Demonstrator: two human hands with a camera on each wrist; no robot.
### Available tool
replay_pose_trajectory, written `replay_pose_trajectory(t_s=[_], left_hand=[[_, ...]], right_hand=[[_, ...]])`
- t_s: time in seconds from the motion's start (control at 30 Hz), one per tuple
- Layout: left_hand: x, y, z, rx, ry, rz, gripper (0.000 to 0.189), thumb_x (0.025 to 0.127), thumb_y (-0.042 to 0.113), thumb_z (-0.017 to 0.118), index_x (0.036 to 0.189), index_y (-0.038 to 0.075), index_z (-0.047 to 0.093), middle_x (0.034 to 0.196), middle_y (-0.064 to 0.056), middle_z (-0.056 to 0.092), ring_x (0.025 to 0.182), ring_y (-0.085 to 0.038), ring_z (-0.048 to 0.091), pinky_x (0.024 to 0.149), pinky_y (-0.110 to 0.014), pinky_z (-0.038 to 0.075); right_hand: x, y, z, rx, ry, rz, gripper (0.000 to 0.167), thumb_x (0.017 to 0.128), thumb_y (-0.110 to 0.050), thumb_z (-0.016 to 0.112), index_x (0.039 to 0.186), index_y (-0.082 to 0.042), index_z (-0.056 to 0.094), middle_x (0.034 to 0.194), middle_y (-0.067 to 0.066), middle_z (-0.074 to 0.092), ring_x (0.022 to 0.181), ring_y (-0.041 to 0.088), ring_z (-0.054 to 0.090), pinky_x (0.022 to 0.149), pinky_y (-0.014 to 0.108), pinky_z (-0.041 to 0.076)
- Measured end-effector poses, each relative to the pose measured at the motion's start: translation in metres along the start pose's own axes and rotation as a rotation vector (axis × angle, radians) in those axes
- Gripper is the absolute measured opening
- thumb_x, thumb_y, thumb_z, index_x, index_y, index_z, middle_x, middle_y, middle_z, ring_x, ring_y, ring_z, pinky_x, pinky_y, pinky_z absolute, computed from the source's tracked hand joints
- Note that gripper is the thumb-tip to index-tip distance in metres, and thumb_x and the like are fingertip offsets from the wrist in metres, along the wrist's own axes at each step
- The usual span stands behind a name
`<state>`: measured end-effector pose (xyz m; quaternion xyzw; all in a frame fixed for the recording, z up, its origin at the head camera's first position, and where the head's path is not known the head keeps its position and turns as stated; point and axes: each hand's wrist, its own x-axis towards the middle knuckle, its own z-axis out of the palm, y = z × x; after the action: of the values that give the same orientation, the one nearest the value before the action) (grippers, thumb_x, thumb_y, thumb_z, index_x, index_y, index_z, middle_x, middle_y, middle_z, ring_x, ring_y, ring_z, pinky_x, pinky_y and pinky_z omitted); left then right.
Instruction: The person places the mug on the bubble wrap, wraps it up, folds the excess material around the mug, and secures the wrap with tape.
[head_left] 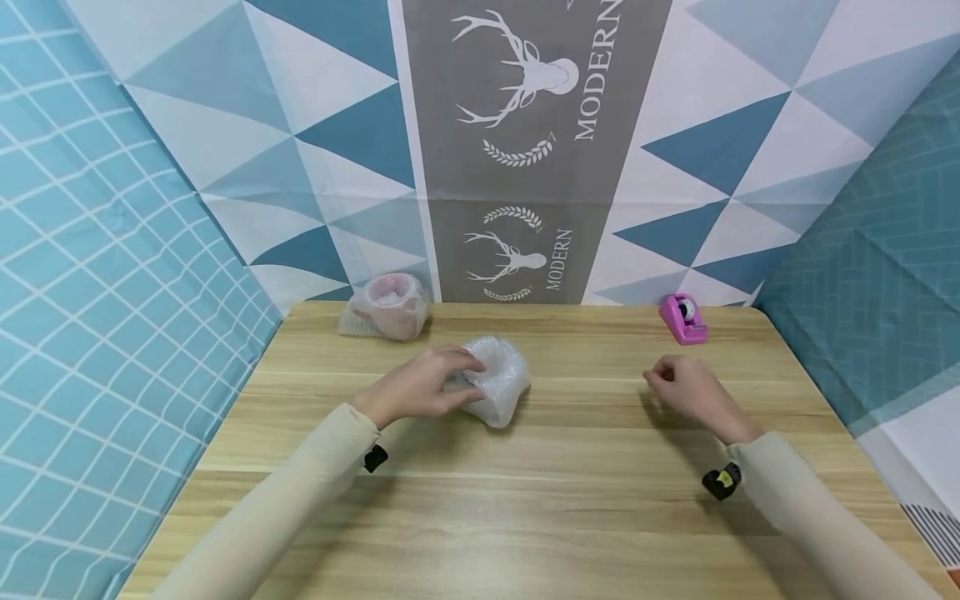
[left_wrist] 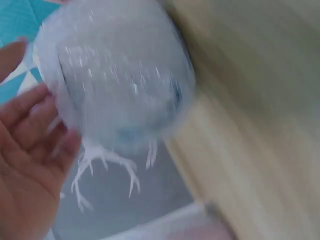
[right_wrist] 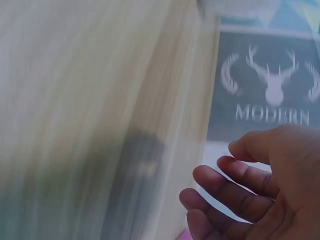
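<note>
A white cup-like thing in bubble wrap (head_left: 504, 377) stands near the middle of the wooden table. My left hand (head_left: 423, 385) is at its left side, thumb and fingers spread apart near the rim. In the left wrist view the relaxed fingers (left_wrist: 37, 117) overlap the edge of the wrapping (left_wrist: 120, 75) without closing round it. Off to the right, my right hand (head_left: 693, 396) hovers over the table and holds nothing. Its fingers (right_wrist: 232, 192) hang loosely curled in the right wrist view.
At the back left stands a pink cup in bubble wrap (head_left: 393, 307). A pink tape dispenser (head_left: 684, 320) sits at the back right, beyond my right hand. Patterned cloth (head_left: 517, 150) hangs behind the wooden table (head_left: 480, 517), with blue cloth on the left (head_left: 97, 275).
</note>
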<state>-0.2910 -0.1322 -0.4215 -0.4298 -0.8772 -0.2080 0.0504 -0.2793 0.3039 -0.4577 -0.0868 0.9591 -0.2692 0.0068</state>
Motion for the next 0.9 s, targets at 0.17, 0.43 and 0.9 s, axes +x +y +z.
replay_pose_trajectory(t_s=[0.17,0.43,0.9], left_hand=[[0.009,0.017,0.009,0.071,0.060,-0.091,0.037,0.091,0.041,0.078,0.103,0.006,0.078,0.101,-0.007,0.077,0.099,-0.023,0.072,0.088,-0.037,0.060],[0.017,0.036,0.015,0.115,0.099,-0.181,0.034,0.091,0.036,0.079,0.103,0.005,0.071,0.098,-0.009,0.077,0.088,-0.023,0.073,0.079,-0.037,0.062],[0.002,0.004,-0.002,0.158,-0.072,0.115,0.033,0.087,0.000,0.076,0.119,0.007,0.074,0.120,-0.005,0.075,0.124,-0.029,0.065,0.109,-0.044,0.052]], right_hand=[[0.003,0.024,-0.018,0.008,0.011,0.091,0.031,0.105,-0.025,0.056,0.103,0.003,0.069,0.082,0.010,0.066,0.069,0.019,0.055,0.058,0.030,0.046],[0.021,0.062,-0.053,-0.023,0.023,0.159,0.040,0.102,-0.027,0.056,0.109,0.012,0.062,0.092,0.026,0.066,0.076,0.029,0.060,0.059,0.033,0.050],[0.057,0.078,-0.082,-0.229,-0.054,0.111,0.099,0.097,-0.053,0.062,0.153,0.017,0.021,0.145,0.047,0.038,0.129,0.063,0.044,0.103,0.075,0.042]])
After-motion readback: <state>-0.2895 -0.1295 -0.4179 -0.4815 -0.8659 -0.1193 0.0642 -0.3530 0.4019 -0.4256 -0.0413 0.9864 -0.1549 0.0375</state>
